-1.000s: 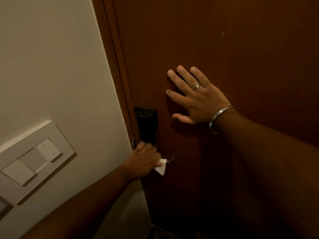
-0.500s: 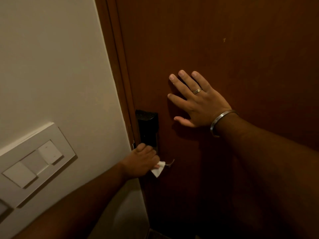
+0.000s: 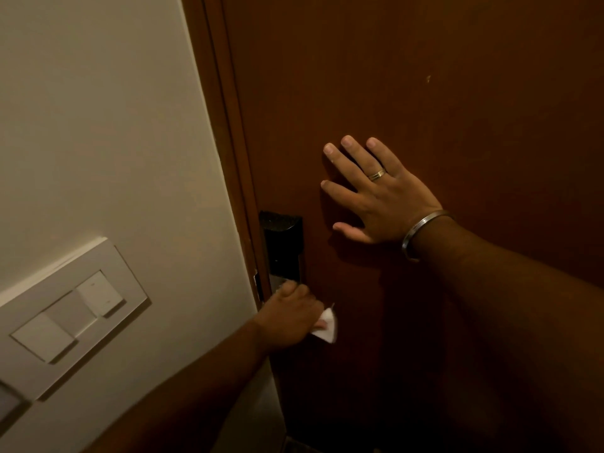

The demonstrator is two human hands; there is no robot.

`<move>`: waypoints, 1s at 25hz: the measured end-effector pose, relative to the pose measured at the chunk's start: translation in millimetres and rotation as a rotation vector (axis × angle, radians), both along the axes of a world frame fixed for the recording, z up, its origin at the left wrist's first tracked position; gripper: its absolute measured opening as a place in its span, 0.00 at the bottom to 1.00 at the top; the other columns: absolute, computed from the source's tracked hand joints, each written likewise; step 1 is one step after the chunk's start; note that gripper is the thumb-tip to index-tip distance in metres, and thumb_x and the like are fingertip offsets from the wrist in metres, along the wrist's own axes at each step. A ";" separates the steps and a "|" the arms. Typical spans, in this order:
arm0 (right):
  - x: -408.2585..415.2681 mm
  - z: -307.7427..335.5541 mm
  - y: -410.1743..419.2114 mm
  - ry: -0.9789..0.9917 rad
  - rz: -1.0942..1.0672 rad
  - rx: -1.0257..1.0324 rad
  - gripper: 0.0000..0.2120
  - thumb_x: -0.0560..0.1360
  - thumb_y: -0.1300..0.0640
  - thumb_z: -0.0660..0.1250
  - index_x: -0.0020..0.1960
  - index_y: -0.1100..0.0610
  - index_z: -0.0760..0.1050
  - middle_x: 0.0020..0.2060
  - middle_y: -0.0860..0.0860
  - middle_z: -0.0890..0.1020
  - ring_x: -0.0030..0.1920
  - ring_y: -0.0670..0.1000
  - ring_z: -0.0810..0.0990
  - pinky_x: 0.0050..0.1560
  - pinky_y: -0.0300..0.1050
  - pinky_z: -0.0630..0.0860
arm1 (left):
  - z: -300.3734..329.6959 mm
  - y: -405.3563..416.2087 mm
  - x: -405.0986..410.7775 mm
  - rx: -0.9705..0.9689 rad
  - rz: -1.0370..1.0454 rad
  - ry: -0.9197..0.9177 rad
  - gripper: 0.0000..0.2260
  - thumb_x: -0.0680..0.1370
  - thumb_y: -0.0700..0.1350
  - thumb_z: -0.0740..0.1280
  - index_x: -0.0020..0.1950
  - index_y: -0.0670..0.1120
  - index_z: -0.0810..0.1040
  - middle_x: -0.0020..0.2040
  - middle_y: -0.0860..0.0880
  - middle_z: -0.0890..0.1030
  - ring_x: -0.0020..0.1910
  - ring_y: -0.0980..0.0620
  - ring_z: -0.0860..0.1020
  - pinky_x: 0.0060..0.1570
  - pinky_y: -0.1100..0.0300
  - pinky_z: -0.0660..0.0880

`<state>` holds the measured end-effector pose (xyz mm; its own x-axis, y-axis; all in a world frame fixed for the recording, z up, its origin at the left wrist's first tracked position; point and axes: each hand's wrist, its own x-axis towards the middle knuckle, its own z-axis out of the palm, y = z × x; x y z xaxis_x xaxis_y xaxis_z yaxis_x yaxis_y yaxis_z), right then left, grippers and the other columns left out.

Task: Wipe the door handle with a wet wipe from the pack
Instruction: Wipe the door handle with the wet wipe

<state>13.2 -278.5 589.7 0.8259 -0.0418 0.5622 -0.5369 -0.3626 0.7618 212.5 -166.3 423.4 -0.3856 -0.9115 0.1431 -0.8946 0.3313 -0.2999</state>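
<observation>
One head-worn wide-angle view looks forward and slightly down, close to a brown door (image 3: 457,93) that fills the right side beyond the spread fingers (image 3: 346,158). A pale wall (image 3: 98,125) with a switch plate (image 3: 65,322) takes the left side. Both forearms reach in from the lower edge.

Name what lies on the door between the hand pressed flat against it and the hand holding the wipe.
Head view: the black lock plate sits up and left of the gap between the right hand and the left hand, which grips the wipe. Otherwise bare door.
</observation>
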 end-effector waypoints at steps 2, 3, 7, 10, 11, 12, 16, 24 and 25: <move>-0.9 -0.3 0.7 0.001 0.003 -0.007 0.34 0.76 0.31 0.53 0.71 0.53 0.69 0.78 0.64 0.60 0.77 0.66 0.60 0.76 0.63 0.54 | -12.6 -2.4 -36.1 0.032 0.107 0.138 0.16 0.80 0.57 0.55 0.45 0.47 0.76 0.43 0.47 0.81 0.46 0.46 0.76 0.51 0.49 0.66; -0.4 -1.3 0.5 -0.002 0.000 -0.015 0.34 0.76 0.31 0.53 0.71 0.53 0.69 0.78 0.64 0.60 0.77 0.66 0.60 0.76 0.63 0.54 | -18.9 2.6 -34.1 0.000 0.102 0.162 0.14 0.79 0.55 0.56 0.48 0.48 0.75 0.44 0.47 0.81 0.46 0.46 0.77 0.49 0.49 0.65; -0.2 -2.9 -2.5 -0.005 0.009 -0.003 0.34 0.76 0.31 0.53 0.71 0.53 0.69 0.78 0.64 0.59 0.77 0.66 0.59 0.76 0.63 0.52 | -23.7 31.4 40.1 -0.224 -0.048 0.017 0.20 0.72 0.46 0.64 0.64 0.45 0.72 0.60 0.46 0.79 0.55 0.46 0.77 0.48 0.53 0.63; -0.6 -3.0 -2.7 -0.015 0.009 -0.012 0.34 0.76 0.31 0.53 0.71 0.53 0.69 0.78 0.64 0.60 0.77 0.66 0.60 0.75 0.63 0.52 | -13.8 26.8 54.9 -0.158 0.133 -0.006 0.23 0.72 0.43 0.65 0.66 0.39 0.70 0.63 0.39 0.78 0.56 0.42 0.78 0.52 0.49 0.70; -0.1 -3.9 -1.2 -0.019 0.013 -0.008 0.34 0.76 0.31 0.53 0.71 0.53 0.69 0.78 0.64 0.60 0.77 0.66 0.60 0.75 0.63 0.52 | -12.4 25.7 50.1 -0.103 0.173 -0.024 0.23 0.72 0.43 0.66 0.66 0.38 0.70 0.63 0.37 0.77 0.55 0.41 0.78 0.52 0.49 0.73; 0.1 -3.5 -0.3 -0.018 0.016 -0.011 0.33 0.76 0.31 0.54 0.71 0.53 0.69 0.78 0.64 0.61 0.77 0.66 0.60 0.75 0.63 0.53 | -12.0 25.2 46.5 -0.064 0.196 -0.046 0.25 0.72 0.42 0.68 0.67 0.36 0.69 0.63 0.35 0.77 0.54 0.40 0.78 0.52 0.48 0.74; 1.2 -2.2 -0.3 -0.018 0.019 -0.012 0.33 0.76 0.32 0.54 0.70 0.53 0.70 0.77 0.64 0.61 0.77 0.66 0.61 0.75 0.63 0.53 | -7.5 29.6 43.6 0.041 0.221 0.053 0.28 0.71 0.41 0.71 0.69 0.36 0.66 0.61 0.37 0.78 0.53 0.41 0.79 0.51 0.49 0.75; 0.3 -3.2 -0.3 -0.014 0.012 0.002 0.33 0.76 0.32 0.53 0.71 0.53 0.70 0.78 0.64 0.60 0.77 0.66 0.60 0.75 0.63 0.52 | 5.8 22.1 31.5 0.069 0.260 0.197 0.20 0.79 0.44 0.64 0.69 0.40 0.65 0.61 0.41 0.78 0.54 0.46 0.79 0.53 0.55 0.76; 0.4 -3.1 -0.4 -0.009 0.011 0.002 0.33 0.76 0.32 0.53 0.71 0.54 0.69 0.78 0.64 0.60 0.77 0.66 0.60 0.75 0.63 0.52 | 10.5 17.1 27.0 0.074 0.305 0.174 0.19 0.79 0.44 0.65 0.68 0.40 0.67 0.60 0.42 0.79 0.53 0.46 0.80 0.52 0.55 0.76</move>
